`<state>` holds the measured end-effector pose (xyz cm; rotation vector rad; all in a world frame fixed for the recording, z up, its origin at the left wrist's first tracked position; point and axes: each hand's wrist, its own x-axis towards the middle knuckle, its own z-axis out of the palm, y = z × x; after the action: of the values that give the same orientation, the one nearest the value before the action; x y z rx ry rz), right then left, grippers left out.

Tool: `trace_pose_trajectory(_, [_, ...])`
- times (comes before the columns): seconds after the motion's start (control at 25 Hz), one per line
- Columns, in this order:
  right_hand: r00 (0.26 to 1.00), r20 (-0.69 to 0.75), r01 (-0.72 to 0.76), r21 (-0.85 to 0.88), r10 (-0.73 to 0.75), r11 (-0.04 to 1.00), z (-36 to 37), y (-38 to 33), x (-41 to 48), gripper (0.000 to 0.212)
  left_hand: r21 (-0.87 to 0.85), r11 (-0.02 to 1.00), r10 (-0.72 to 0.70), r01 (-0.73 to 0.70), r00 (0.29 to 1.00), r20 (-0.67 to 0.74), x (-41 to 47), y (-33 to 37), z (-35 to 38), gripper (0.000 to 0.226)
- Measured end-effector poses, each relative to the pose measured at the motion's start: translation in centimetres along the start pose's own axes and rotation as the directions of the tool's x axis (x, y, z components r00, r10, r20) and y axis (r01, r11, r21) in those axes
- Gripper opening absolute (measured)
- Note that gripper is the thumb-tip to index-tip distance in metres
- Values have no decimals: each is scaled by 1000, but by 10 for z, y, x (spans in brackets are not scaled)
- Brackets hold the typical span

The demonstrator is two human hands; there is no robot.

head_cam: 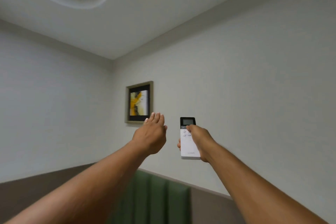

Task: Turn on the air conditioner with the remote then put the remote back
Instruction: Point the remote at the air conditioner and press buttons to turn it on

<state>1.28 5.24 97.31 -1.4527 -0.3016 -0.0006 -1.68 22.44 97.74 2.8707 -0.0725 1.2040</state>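
A white remote [187, 146] with a dark screen at its top is held upright in front of the wall, pointing upward. My right hand [201, 142] grips it from the right, thumb resting on the buttons just below the screen. My left hand [151, 132] is raised beside it on the left, palm away from me, fingers straight and together, holding nothing. The two hands are apart. No air conditioner shows in the head view.
A framed yellow and black picture [139, 102] hangs on the wall near the room corner, behind my left hand. A green padded headboard panel [160, 200] and brown wall panelling [32, 194] run along the bottom. The ceiling has a curved recess [87, 3].
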Motion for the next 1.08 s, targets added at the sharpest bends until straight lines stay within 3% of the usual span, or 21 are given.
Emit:
trace_pose_trajectory(0.2, [930,367,-60,89,23,994,209,-6,-42,29,280,929,-237,243,970,-54,-90,-152,-121,58])
trace_pose_trajectory(0.36, [794,607,-128,147,13,981,346,-17,-116,26,447,791,-406,417,905,-126,-180,-232,-226,59])
trace_pose_trajectory(0.52, [604,797,-191,143,1,971,445,-38,-210,21,564,586,-571,582,790,-223,-282,-279,-335,59])
trace_pose_trajectory(0.64, [489,872,-219,145,-20,965,490,-52,-272,24,617,454,-632,643,720,-286,-340,-291,-398,58])
trace_pose_trajectory(0.72, [451,892,-231,158,-38,960,510,-60,-302,25,633,400,-657,663,689,-307,-368,-292,-426,58])
trace_pose_trajectory(0.88, [431,901,-223,162,-52,961,531,-65,-348,23,658,330,-697,677,645,-313,-416,-287,-462,58])
trace_pose_trajectory(1.08, [411,910,-180,136,-51,974,535,-66,-370,23,643,338,-708,687,636,-307,-437,-283,-472,58])
